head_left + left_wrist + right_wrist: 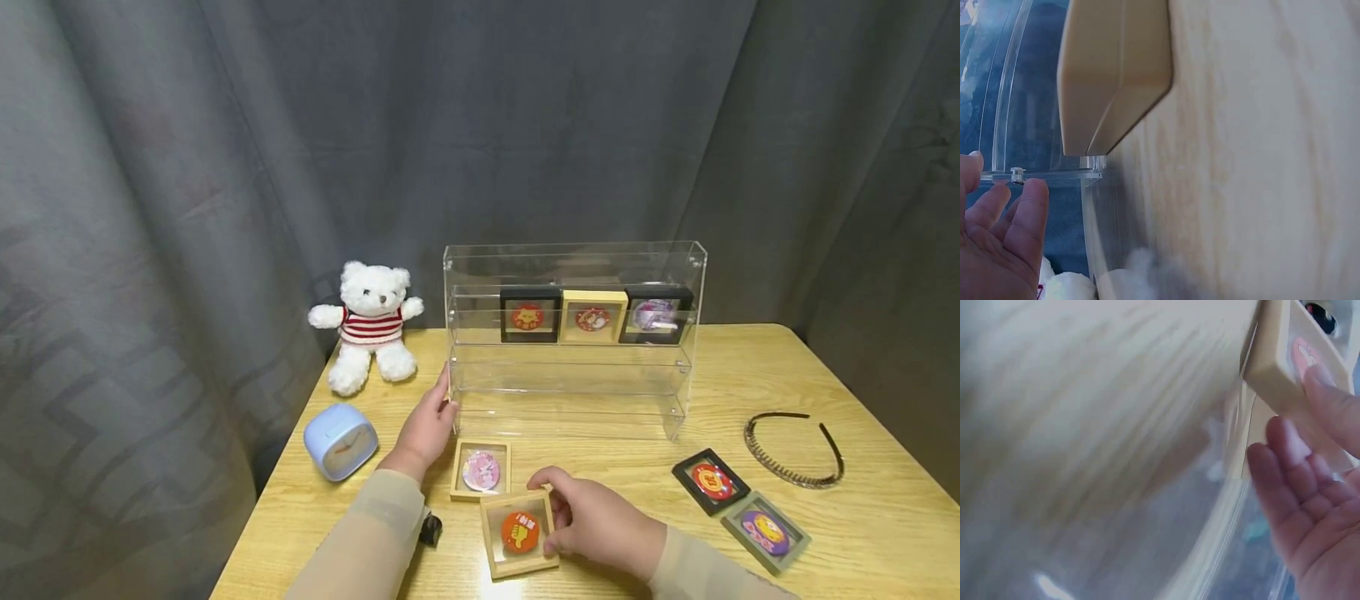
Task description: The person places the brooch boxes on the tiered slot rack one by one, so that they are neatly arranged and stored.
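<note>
Head view. Clear display rack (566, 379), standing on a wood-grain surface (757, 367) before a grey curtain (480, 125). Upper tier, toward the right, three framed badges side by side: black frame with orange-red badge (529, 317); pale wooden frame with red-and-white badge (593, 317); black frame with lilac badge (656, 316). Left hand (426, 427): holds the rack's left end, thumb forward, fingers along the outer side. Right hand (596, 521): pinches the right edge of a wooden frame with orange-red badge and yellow motif (520, 534), located in front of the rack; whether it is lifted cannot be told. Just beyond it, wooden frame with pink badge (481, 471), near the rack's foot.

Right side: black frame with red badge (712, 481), close beside a grey-green frame with purple-and-yellow badge (766, 532); dark headband (787, 479) behind them. Left side: white teddy bear (372, 325) in red-striped jumper, seated; pale blue clock (341, 442) in front.

Left wrist view. Thumb and fingertips on either side of the rack's side panel, beside a metal fastener (1017, 174). A tan frame edge (1110, 81) nearby; white plush at the bottom.

Right wrist view. Thumb on the held frame's face, part of the badge showing; fingers at its side, lower ones curled. Dark round item (1321, 317) beyond, unidentified.
</note>
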The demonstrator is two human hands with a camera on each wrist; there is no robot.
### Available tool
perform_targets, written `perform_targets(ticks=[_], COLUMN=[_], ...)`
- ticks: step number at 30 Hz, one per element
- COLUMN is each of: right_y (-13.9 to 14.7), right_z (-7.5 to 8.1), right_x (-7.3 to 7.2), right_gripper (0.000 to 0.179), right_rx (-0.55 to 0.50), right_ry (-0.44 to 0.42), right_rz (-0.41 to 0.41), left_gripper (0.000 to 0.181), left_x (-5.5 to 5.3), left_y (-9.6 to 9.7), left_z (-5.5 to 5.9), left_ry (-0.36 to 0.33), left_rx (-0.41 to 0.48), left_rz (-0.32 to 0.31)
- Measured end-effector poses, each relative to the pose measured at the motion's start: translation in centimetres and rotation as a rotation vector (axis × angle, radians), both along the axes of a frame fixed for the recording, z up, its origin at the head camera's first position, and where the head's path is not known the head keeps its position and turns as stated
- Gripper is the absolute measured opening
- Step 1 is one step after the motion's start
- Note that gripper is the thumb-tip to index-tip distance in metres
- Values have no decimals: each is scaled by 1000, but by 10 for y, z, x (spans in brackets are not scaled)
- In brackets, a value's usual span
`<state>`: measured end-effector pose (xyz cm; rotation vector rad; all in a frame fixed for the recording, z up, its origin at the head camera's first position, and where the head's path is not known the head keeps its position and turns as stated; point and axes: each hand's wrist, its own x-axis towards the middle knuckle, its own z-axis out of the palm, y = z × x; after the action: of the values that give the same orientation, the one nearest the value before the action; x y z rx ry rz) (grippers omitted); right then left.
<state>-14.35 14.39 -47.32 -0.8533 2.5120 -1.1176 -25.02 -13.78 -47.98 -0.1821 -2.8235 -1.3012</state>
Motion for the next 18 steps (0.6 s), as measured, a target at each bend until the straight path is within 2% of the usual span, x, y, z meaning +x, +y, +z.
perform_targets(ticks=[3,7,11,18], right_y=[7,23,47,107], right_z=[7,26,57,112], right_x=[-7,-21,-39,-73], right_gripper=[61,60,63,60], right_rx=[-55,-55,-58,-20], right_ry=[15,107,202,426], right_rz=[-37,-173,-333,-525], left_gripper=[69,70,69,69], left_x=[0,-1,-1,-3], left_y=[0,0,0,-1], left_z=[0,1,2,-2], left_ry=[1,3,4,19], left_rx=[-5,-7,-12,-12], left_rz=[0,-1,-3,-17])
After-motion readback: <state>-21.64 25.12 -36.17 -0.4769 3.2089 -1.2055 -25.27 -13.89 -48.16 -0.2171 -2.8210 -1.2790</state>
